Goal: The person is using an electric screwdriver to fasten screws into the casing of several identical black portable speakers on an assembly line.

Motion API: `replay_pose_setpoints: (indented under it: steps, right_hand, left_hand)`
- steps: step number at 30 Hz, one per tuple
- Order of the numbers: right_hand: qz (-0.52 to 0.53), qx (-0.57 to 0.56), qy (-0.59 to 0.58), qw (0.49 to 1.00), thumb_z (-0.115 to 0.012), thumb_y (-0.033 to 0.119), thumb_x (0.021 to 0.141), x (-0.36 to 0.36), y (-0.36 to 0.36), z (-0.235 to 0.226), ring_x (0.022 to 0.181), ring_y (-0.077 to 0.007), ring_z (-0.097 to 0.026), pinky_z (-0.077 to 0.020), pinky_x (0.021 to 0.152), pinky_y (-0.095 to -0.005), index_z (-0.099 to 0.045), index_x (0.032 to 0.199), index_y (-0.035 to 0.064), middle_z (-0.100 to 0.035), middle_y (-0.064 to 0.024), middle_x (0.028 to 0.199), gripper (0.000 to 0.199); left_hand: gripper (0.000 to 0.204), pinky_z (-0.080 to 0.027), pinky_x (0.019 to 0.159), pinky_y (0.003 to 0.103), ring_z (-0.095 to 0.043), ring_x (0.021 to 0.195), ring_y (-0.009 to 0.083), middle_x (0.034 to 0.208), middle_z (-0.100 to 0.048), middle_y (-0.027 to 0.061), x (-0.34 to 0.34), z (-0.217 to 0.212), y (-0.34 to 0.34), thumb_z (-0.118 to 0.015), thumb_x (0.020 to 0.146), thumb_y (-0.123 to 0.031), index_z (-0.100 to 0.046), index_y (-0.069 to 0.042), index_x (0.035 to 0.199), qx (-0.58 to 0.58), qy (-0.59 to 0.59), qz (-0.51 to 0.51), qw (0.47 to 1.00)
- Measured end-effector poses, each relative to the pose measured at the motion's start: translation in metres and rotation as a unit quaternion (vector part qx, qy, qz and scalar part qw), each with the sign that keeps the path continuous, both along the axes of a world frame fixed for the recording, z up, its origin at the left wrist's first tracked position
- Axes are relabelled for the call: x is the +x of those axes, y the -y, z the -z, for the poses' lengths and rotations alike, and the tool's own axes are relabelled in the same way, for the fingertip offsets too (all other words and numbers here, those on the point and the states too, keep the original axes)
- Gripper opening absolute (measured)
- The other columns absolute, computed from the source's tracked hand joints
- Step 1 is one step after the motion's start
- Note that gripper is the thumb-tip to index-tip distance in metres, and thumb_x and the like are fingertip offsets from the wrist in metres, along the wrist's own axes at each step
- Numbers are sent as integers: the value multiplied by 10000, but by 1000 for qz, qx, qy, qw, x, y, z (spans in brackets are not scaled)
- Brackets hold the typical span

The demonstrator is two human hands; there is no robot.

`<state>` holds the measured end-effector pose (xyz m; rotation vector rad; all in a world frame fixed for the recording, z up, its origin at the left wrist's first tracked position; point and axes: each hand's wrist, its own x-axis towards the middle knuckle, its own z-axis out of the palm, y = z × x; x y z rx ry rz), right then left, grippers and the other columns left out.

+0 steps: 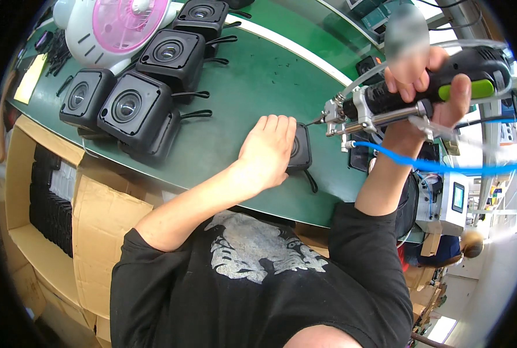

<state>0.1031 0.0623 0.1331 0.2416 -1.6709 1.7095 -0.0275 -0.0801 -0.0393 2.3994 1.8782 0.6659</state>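
Observation:
A small black square speaker (pixel 305 148) with a strap lies on the green table. My left hand (pixel 269 148) grips it from the left side, its fingers laid together and covering much of the face. In my right hand (pixel 457 98) is a black electric screwdriver (pixel 380 100) with a green button and a metal feed head. The screwdriver's thin tip reaches the speaker's far corner, close to my left fingertips; whether it sits in a screw is too small to tell. A blue air hose (pixel 438 166) runs from the feed head off to the right.
Several black speakers (pixel 129 107) with straps stand stacked at the left. Behind them sits a white fan with a pink centre (pixel 126 23). An open cardboard box (pixel 105 243) of black parts stands below the table's left edge. A machine with a screen (pixel 451 200) is at right.

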Motion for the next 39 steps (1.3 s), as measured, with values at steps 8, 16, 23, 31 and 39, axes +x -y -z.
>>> replay_pose_setpoints:
  steps: [8,16,23,31,39]
  right_hand:
    - [112,-19,0,993,-547,502,920,0,9,-2,603,-159,-466,-369,629,-334,-527,983,35,-507,-52,751,471]
    - [-9,34,-9,999,-594,561,862,28,-2,-55,643,-156,-507,-409,638,-315,-526,997,12,-518,-55,773,570]
    - [-61,49,12,997,-589,586,849,28,-4,-59,657,-168,-533,-423,658,-319,-526,1013,18,-540,-69,791,594]
    - [-38,57,1,998,-528,577,902,23,-13,-31,636,-160,-519,-398,650,-321,-524,1024,22,-541,-63,796,569]
    - [-24,45,15,999,-572,608,863,13,-20,-19,606,-156,-538,-414,616,-335,-530,1003,30,-543,-51,762,597]
  left_hand:
    - [1002,-403,943,347,-494,1036,258,1080,-513,142,0,1,-1,-800,623,-513,-415,114,1305,-36,-69,4,997]
    - [786,-404,1004,414,-525,1159,311,1235,-550,214,-2,-1,-16,-766,717,-419,-488,82,1256,150,91,2,984]
    - [123,-426,839,305,-604,880,192,839,-682,12,-23,-18,-43,-680,804,-186,-727,-93,869,81,10,64,995]
    - [441,-430,956,374,-568,1082,283,1143,-628,151,-32,-8,-57,-601,902,-279,-569,38,1206,58,-18,-61,996]
    - [962,-438,906,351,-536,994,267,1023,-557,147,-2,-6,-16,-696,663,-677,-495,100,1194,-53,-13,22,998]
